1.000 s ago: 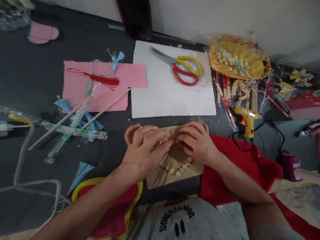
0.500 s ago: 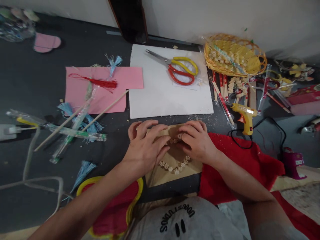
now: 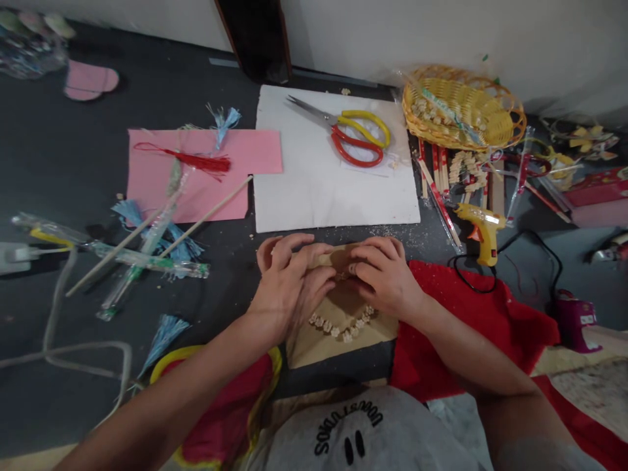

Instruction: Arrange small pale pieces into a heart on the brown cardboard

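Observation:
A ring of small pale flower-shaped pieces (image 3: 335,331) lies on a brown cardboard sheet (image 3: 314,352) in front of me. My left hand (image 3: 284,278) bends over the ring's upper left, its fingers curled and the fingertips at the far edge. From the other side my right hand (image 3: 387,278) pinches the upper right part of the ring, thumb and fingers close together. Between the two hands the far part of the ring is mostly hidden by fingers. The near curve of flower pieces shows plainly on the cardboard.
Beyond the hands, scissors (image 3: 360,139) rest on a white board (image 3: 299,196). At right are a wicker basket (image 3: 461,134), a yellow glue gun (image 3: 483,229) with its black cord, and red cloth (image 3: 441,347). Pink paper (image 3: 230,206), tassels and sticks (image 3: 210,214) lie left.
My left hand has shifted slightly right and turned a little, its fingers still over the ring's far edge. The right hand and the ring have hardly moved.

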Demonstrator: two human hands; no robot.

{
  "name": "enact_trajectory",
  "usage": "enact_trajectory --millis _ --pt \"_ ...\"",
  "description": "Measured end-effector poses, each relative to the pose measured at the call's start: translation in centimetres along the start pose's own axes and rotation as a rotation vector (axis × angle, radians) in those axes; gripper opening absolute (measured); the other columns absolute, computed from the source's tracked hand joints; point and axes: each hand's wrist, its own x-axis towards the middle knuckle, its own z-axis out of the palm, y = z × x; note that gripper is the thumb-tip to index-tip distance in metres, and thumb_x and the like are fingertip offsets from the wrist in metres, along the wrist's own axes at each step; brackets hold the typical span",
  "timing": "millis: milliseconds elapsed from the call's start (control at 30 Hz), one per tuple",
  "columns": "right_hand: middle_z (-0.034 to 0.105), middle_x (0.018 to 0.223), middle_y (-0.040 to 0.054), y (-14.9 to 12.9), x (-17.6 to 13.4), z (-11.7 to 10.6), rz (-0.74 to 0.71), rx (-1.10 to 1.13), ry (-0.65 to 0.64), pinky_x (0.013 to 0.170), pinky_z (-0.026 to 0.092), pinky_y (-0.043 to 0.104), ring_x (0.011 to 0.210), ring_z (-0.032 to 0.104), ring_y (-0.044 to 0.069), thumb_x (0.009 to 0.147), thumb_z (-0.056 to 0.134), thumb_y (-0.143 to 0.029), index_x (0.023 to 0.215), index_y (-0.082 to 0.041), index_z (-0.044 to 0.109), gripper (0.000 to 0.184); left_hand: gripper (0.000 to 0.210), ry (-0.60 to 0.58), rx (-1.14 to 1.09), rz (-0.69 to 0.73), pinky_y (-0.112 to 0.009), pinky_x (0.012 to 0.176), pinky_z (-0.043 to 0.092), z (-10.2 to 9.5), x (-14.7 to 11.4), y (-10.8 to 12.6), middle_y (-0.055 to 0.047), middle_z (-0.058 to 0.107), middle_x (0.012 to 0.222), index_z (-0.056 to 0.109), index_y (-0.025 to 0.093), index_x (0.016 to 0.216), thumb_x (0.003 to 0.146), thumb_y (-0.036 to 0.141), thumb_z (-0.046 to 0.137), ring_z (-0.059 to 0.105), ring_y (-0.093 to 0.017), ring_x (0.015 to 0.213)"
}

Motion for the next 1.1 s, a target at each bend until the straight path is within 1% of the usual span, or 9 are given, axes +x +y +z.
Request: enact_trajectory --millis 167,333,567,667,833,967,1100 --pt "0.073 0.115 0.0019 -0.07 0.04 -0.08 0.005 0.002 -0.004 0.101 0.036 0.045 0.118 0.054 0.025 0.097 0.063 -0.026 0.096 -0.026 0.068 0.005 0.011 -0.016 -0.028 -0.03 -0.053 0.11 0.032 -0.22 0.05 0.13 0.001 0.069 0.125 0.071 0.029 0.093 0.097 0.035 0.063 0.048 -0.029 0.128" --pt "0.074 0.113 0.0036 -0.18 0.17 -0.17 -0.003 0.016 0.009 0.101 0.037 0.045 0.118 0.054 0.025 0.096 0.064 -0.024 0.097 -0.025 0.068 0.004 0.008 0.008 0.003 0.026 -0.052 0.109 0.036 -0.14 0.08 -0.03 0.0 0.07 0.123 0.072 0.029 0.094 0.096 0.032 0.065 0.049 -0.03 0.127" --pt "0.074 0.113 0.0034 -0.31 0.08 -0.06 0.011 0.019 0.009 0.102 0.037 0.046 0.118 0.055 0.025 0.095 0.065 -0.025 0.097 -0.025 0.068 0.003 0.013 0.017 0.001 0.028 -0.051 0.108 0.04 0.28 0.14 0.03 -0.001 0.069 0.122 0.073 0.028 0.091 0.096 0.027 0.061 0.049 -0.03 0.129" --pt "0.075 0.113 0.0038 -0.34 0.08 0.0 0.013 0.027 0.009 0.102 0.037 0.046 0.118 0.055 0.025 0.094 0.066 -0.025 0.096 -0.024 0.068 0.003 0.014 0.029 0.001 0.031 -0.052 0.108 0.04 0.28 0.15 0.06 -0.001 0.07 0.12 0.073 0.028 0.088 0.095 0.026 0.062 0.049 -0.03 0.129" --pt "0.075 0.112 0.0035 -0.27 0.1 -0.06 0.008 0.033 0.014 0.101 0.037 0.046 0.117 0.055 0.025 0.094 0.067 -0.024 0.095 -0.024 0.068 0.002 0.012 0.009 -0.017 0.017 -0.054 0.109 0.039 0.14 0.2 0.14 -0.001 0.07 0.123 0.074 0.028 0.087 0.094 0.025 0.064 0.048 -0.031 0.13" --pt "0.074 0.114 0.0034 -0.15 0.0 -0.37 0.015 0.05 -0.015 0.103 0.036 0.047 0.119 0.055 0.026 0.092 0.069 -0.027 0.1 -0.025 0.068 0.008 0.012 0.006 -0.003 0.02 -0.053 0.109 0.04 0.01 0.26 0.21 -0.001 0.07 0.124 0.073 0.027 0.086 0.094 0.025 0.064 0.048 -0.031 0.13" --pt "0.073 0.116 0.0052 -0.06 -0.07 -0.72 0.035 0.068 -0.025 0.1 0.039 0.046 0.118 0.055 0.027 0.09 0.068 -0.024 0.105 -0.024 0.067 0.015 0.012 0.011 -0.009 0.021 -0.054 0.108 0.041 0.07 0.23 0.18 -0.001 0.069 0.124 0.074 0.028 0.087 0.094 0.026 0.064 0.048 -0.031 0.13"
